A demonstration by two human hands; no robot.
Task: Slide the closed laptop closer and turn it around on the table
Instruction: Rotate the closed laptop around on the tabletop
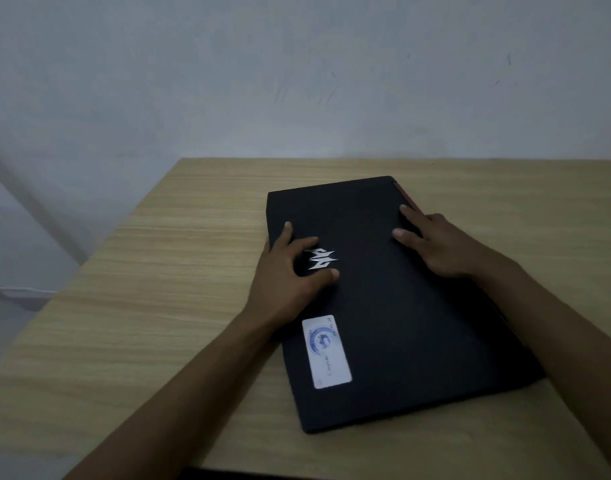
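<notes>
A closed black laptop lies on the wooden table, its long side running away from me and angled slightly left. The lid carries a silver logo and a white sticker. My left hand rests flat on the lid at its left edge, fingers spread beside the logo. My right hand presses on the lid near the right edge, fingers spread and pointing to the far left. Neither hand closes around the laptop.
A pale wall stands right behind the table's far edge. The table's left edge runs diagonally, with floor beyond it. Bare tabletop lies left of the laptop and to its far right.
</notes>
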